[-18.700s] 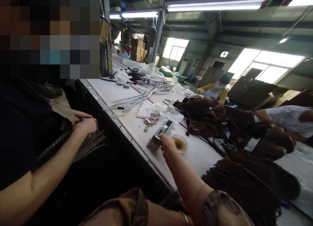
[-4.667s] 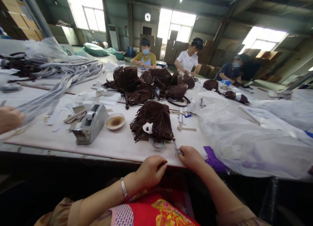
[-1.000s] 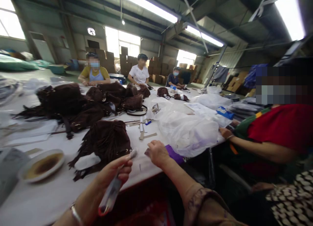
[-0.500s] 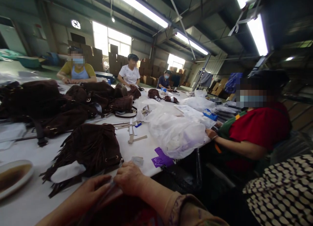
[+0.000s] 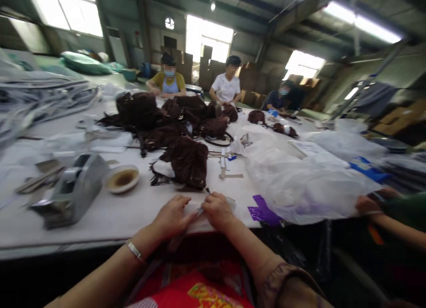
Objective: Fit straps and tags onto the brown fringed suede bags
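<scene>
A dark brown fringed bag [image 5: 191, 161] lies on the white table just beyond my hands, with white paper showing at its left side. My right hand [image 5: 218, 210] is closed in a pinch on the bag's strap, beside the bag's lower right corner. Close to it on the left, my left hand [image 5: 175, 217] grips the same strap lower down, its thumb reaching toward the right fingers. Part of the strap hangs below my left hand over the table edge. A thin clear or greyish wrap shows around the strap between my hands; details are blurred.
A tape dispenser [image 5: 71, 188] and a dish of brown liquid [image 5: 122, 179] stand at left. More brown bags [image 5: 138, 108] are heaped behind. Plastic bags [image 5: 306, 183] and purple tape [image 5: 264, 210] lie at right, near a co-worker's hand [image 5: 369, 206]. Several people sit around the table.
My view has swung left and levelled, bringing the tape dispenser into sight and leaving most of the right-hand co-worker out. Both hands stay close together at the strap.
</scene>
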`<action>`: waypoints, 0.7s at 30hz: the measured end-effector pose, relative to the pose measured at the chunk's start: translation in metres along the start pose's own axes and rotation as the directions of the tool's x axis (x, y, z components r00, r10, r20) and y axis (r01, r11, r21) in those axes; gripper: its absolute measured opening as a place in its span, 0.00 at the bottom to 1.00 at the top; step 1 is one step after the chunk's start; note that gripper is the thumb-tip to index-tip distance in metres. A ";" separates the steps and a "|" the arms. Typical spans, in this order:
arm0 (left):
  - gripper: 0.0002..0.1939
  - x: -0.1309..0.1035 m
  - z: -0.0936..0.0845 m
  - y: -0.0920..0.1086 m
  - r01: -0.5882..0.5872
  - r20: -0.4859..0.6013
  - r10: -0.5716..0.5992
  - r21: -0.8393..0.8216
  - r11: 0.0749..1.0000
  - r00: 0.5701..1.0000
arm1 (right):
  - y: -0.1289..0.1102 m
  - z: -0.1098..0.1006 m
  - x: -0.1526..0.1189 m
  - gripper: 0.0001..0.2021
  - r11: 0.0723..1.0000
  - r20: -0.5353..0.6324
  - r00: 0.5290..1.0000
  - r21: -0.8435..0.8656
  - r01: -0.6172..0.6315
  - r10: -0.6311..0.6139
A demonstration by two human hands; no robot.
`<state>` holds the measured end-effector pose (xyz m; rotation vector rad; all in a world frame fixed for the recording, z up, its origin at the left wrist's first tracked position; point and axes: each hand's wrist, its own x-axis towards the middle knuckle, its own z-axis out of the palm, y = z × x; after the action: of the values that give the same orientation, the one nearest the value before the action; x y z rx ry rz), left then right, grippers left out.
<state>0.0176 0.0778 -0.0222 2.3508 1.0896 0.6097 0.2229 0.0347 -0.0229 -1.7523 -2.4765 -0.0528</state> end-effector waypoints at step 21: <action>0.06 -0.023 0.000 -0.006 -0.268 0.174 0.212 0.437 0.858 0.962 | -0.024 -0.017 0.014 0.06 0.956 0.072 0.954 0.062 0.288 -0.292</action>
<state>0.0008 0.0628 -0.0302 2.9232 0.9712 0.3062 0.1973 0.0381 -0.0038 -1.3833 -2.7476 0.0577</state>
